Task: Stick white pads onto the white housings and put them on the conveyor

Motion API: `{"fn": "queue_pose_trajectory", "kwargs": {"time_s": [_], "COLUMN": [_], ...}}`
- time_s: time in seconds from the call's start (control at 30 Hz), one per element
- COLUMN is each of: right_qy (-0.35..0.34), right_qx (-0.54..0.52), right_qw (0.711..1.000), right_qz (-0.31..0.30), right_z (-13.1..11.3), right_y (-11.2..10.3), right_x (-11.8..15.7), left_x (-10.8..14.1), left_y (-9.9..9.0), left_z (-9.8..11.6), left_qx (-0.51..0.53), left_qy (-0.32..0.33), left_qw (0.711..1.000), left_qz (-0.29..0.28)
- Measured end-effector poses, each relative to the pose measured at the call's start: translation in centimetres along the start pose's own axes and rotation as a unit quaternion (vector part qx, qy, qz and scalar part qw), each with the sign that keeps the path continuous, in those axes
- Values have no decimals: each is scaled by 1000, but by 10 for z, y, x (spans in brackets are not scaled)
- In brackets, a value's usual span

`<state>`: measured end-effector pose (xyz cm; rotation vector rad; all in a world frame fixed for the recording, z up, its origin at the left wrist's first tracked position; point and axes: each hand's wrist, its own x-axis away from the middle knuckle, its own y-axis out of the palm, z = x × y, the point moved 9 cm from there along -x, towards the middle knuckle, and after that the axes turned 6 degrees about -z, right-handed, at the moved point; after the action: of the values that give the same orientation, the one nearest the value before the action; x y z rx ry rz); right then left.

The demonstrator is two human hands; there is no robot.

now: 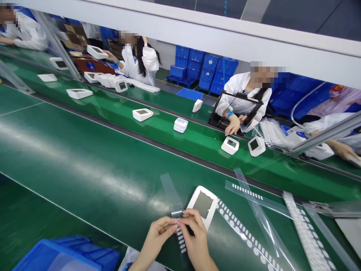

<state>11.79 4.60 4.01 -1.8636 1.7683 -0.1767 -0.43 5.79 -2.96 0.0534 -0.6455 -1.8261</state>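
Note:
My left hand (160,237) and my right hand (195,234) meet over the near edge of the green bench, fingertips pinched together on a clear strip of small white oval stickers (181,241). The strip's bare clear end (170,190) stretches away beyond my fingers. Just past my right hand lies a white device housing (201,205) with a grey screen, face up. A longer strip of round and oval stickers (239,229) runs from beside the housing toward the lower right. Whether a single sticker is peeled off between my fingertips is too small to tell.
More sticker strips (307,229) and clear film (262,214) lie to the right. Beyond the bench, a green conveyor (160,130) carries white housings (230,145) and a small stack of white parts (180,125). Co-workers in white coats sit opposite. A blue bin (64,256) stands lower left.

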Motion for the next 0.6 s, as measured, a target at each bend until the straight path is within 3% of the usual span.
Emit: {"fn": "queue_pose_trajectory", "kwargs": {"time_s": [0.4, 0.6], "right_qy": [12, 20], "right_qx": [19, 27], "right_qw": [999, 999], "right_qz": [30, -6], "right_z": [1, 0], "right_y": [-4, 2], "right_x": [3, 0], "left_x": [-2, -1], "left_y": [0, 2], "left_z": [6, 3], "left_qx": [-53, -62], "left_qy": [26, 23], "left_qw": [998, 997], "left_qz": [22, 25]}}
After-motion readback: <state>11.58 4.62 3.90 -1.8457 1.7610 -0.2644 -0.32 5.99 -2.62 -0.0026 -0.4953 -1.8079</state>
